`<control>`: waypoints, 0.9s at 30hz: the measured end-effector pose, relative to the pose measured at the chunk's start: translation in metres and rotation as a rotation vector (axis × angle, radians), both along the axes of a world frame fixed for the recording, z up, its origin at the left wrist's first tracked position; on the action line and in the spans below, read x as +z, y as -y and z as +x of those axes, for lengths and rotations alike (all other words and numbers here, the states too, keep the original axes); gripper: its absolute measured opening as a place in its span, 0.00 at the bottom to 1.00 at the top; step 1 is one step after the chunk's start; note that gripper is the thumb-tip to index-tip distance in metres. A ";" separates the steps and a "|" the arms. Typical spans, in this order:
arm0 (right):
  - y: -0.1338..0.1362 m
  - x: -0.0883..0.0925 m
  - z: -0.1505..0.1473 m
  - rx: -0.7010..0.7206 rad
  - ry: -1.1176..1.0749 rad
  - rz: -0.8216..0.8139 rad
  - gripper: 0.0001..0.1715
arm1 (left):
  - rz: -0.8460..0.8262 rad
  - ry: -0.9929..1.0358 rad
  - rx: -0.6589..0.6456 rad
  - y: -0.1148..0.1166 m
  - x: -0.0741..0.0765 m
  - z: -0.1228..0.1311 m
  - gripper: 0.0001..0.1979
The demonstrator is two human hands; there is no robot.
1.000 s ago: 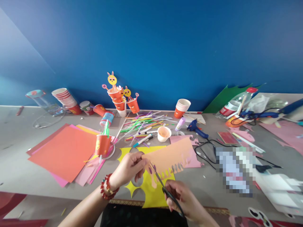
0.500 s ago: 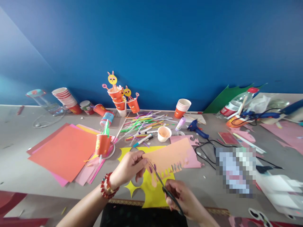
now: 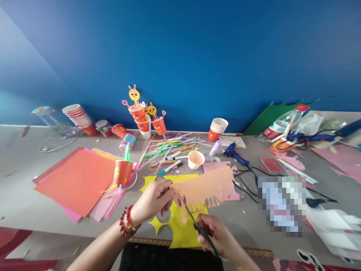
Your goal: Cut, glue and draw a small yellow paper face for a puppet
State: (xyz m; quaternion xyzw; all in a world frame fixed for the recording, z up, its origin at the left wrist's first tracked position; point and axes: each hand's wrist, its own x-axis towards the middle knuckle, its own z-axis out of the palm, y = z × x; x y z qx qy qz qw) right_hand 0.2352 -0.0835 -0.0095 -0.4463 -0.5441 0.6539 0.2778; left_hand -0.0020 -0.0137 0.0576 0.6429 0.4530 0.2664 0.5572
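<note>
My left hand [image 3: 159,197], with a red bead bracelet at the wrist, pinches the left end of an orange paper sheet [image 3: 205,184]. A row of small cutouts runs along the sheet's lower edge. My right hand [image 3: 216,233] is closed round the handles of dark scissors [image 3: 191,216]. The scissor blades are at the paper's lower left part, close to my left fingertips. Beneath lies a yellow sheet [image 3: 183,233] with rounded pieces cut out, and a pink sheet [image 3: 234,192] shows behind the orange one.
Red and pink sheets [image 3: 76,180] lie left, near a red cup with green straws [image 3: 122,172]. Behind are scattered straws [image 3: 169,146], a white cup [image 3: 195,160], decorated cups [image 3: 159,126] and a blue glue gun [image 3: 235,153]. Black cable [image 3: 245,188] runs right.
The right part of the orange sheet has shifted slightly to the right and down. Both hands and the scissors are in nearly the same place.
</note>
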 end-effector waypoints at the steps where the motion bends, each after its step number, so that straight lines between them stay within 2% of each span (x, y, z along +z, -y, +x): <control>1: 0.000 -0.002 0.000 -0.004 -0.004 0.000 0.34 | 0.003 -0.002 0.001 0.000 0.000 0.000 0.15; 6: 0.002 -0.011 0.002 -0.001 -0.008 -0.002 0.31 | -0.002 0.001 -0.001 -0.001 0.000 0.000 0.15; 14: 0.003 -0.013 0.003 -0.007 -0.011 0.001 0.28 | 0.008 -0.015 -0.006 0.001 0.004 0.000 0.16; 27: 0.004 -0.027 0.007 -0.024 0.006 0.095 0.28 | 0.012 -0.032 0.004 0.004 0.005 0.000 0.17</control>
